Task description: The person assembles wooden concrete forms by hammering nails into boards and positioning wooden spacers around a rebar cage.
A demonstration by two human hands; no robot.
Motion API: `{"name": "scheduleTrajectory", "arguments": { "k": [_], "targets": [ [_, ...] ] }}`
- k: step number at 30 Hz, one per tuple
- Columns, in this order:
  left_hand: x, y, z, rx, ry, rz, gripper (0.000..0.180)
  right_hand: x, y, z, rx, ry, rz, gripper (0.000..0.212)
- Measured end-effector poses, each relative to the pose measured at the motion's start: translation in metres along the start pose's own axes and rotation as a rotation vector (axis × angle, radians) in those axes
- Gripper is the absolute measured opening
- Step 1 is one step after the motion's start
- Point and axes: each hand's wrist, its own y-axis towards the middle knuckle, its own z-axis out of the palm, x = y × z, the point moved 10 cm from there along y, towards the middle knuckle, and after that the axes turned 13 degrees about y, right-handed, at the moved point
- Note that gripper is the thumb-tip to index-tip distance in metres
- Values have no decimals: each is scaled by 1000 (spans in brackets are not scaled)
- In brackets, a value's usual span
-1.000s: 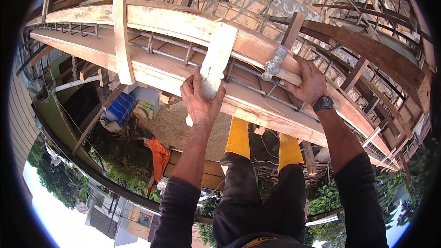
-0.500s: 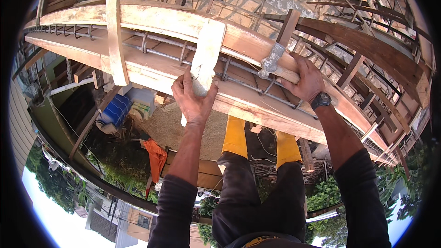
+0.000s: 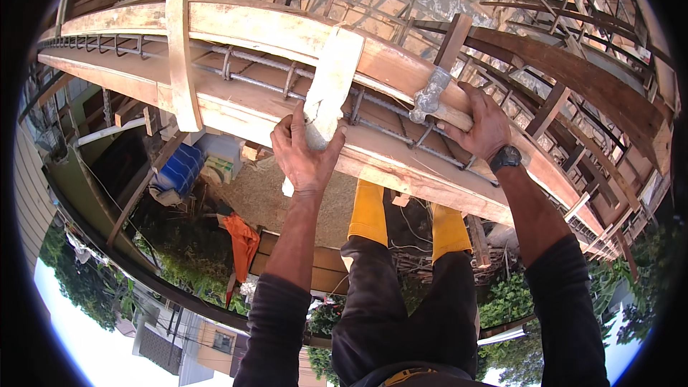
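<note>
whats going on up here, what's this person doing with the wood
A person is working high on a wooden beam form with steel rebar running along inside it. The left hand grips a short board laid across the top of the form. The right hand holds a hammer, its head resting on the form's far board. Another crosspiece already spans the form farther left. The ground lies well below.

One head-worn fisheye view, looking steeply down from above the person's own forearms; the wooden formwork beam (image 3: 287, 93) lies close below; ground and rooftops sit far beneath, perhaps several storeys; edges bend toward the rim.
</note>
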Motion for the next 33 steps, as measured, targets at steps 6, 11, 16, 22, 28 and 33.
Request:
{"name": "scheduleTrajectory", "arguments": {
  "k": [6, 11, 16, 22, 28, 33],
  "targets": [
    [3, 2, 0, -20, -15, -5, 86, 1, 1, 0, 2, 5, 2, 81],
    [3, 3, -1, -8, -22, 0, 86, 2, 2, 0, 6, 7, -11, 82],
    [1, 1, -1, -11, -36, 13, 87, 2, 1, 0, -4, 6, -29, 82],
    [0, 0, -1, -21, -31, -14, 86, 1, 1, 0, 10, 2, -2, 81],
    [1, -1, -1, 37, 12, 11, 103, 4, 2, -1, 1, 13, -6, 80],
    [12, -58, -38, 21, -157, -149, 105, -1, 1, 2, 12, 28, 11, 81]
  ]
}}
